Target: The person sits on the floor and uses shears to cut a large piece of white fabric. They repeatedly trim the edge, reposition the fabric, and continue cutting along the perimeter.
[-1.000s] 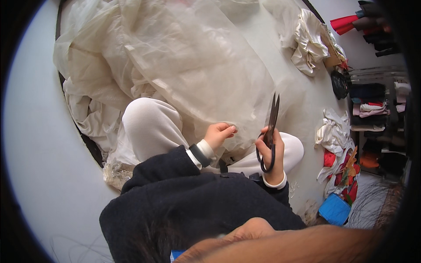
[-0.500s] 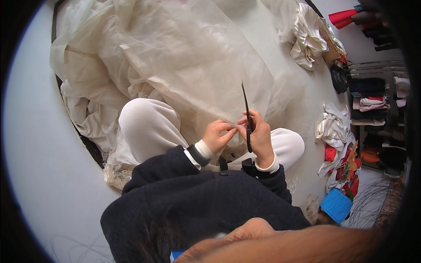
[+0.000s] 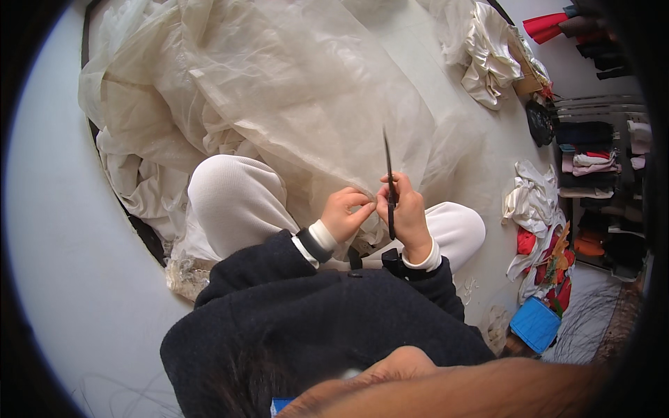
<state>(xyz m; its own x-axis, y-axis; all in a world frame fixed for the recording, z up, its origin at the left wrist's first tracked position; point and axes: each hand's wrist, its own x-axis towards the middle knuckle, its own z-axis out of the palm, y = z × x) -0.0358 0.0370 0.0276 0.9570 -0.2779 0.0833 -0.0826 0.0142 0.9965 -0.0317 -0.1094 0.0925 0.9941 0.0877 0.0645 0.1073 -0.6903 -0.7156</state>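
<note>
A large sheet of sheer cream tulle (image 3: pixel 300 90) spreads from my lap away toward the far left, in loose folds. My left hand (image 3: pixel 345 213) pinches its gathered edge between thumb and fingers, just in front of my crossed legs. Close beside it, my right hand (image 3: pixel 408 216) has a pair of dark scissors (image 3: pixel 390 174) in its grip, with the blades pointing up and away. The right thumb and fingertip come near the same tulle edge; whether they touch it is hard to make out.
White satiny cloth (image 3: pixel 488 59) lies heaped at the far right beside a cardboard box. Nearer on the right are a white and red cloth pile (image 3: pixel 536 209) and a blue box (image 3: pixel 534 325). Folded clothes fill a rack (image 3: pixel 589 153) along the right wall.
My right hand and the scissors have shifted slightly left and turned a little, its fingertips drawing apart from the left ones. The left hand stays on the tulle edge.
</note>
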